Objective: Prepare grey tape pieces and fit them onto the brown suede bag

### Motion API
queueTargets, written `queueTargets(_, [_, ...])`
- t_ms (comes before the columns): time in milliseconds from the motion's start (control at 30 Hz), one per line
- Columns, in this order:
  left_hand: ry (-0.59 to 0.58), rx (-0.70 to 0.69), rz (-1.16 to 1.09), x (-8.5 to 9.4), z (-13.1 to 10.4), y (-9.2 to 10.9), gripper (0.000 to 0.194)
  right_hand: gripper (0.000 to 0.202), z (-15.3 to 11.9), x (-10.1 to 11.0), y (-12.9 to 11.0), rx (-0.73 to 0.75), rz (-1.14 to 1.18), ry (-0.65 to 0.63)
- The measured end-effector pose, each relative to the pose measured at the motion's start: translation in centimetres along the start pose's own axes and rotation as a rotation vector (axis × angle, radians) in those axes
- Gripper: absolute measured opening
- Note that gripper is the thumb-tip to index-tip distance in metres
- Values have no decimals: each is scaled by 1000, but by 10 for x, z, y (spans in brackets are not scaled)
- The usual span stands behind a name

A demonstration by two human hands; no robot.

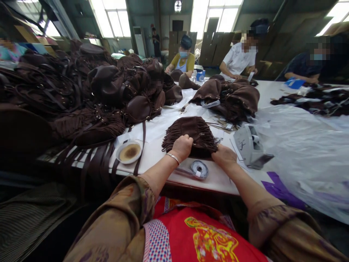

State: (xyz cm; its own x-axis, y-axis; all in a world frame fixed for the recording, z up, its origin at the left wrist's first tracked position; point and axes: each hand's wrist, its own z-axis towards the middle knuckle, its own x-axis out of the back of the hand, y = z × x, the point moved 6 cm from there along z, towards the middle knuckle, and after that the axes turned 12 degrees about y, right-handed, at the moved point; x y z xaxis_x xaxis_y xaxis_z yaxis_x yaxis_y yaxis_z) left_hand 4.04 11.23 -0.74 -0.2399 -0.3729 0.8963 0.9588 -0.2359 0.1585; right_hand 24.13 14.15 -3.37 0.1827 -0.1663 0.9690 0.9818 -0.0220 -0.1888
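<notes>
A dark brown fringed bag [191,127] lies on the white table in front of me, its fringe spread to both sides. My left hand [182,147], with a bangle at the wrist, is closed on its near left edge. Closed on the near right corner of the same bag is my right hand [225,155]. Just below the bag sits a roll of clear plastic strip [199,170]. To the left stands a white bowl [128,152] holding something tan with a dark middle.
A large heap of brown bags [109,83] fills the left side. More brown bags [231,96] lie ahead. At right are a grey tape dispenser [249,145], plastic sheeting [305,145] and purple material [282,191]. Several people work across the table [268,95].
</notes>
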Motion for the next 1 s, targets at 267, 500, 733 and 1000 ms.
queueTargets(267, [253, 151, -250, -6, -12, -28, 28, 48, 3, -3, 11, 37, -23, -189])
queueTargets(500, [262, 131, -271, -4, -20, -25, 25, 47, 3, 50, -3, 197, 76, -84])
queueTargets(733, [217, 72, -382, -2, -26, -16, 20, 30, 1, 36, -77, 392, 184, -15])
queueTargets(1000, [123, 162, -891, 1, 6, -15, 62, 19, 3, 24, -82, 654, 292, 64])
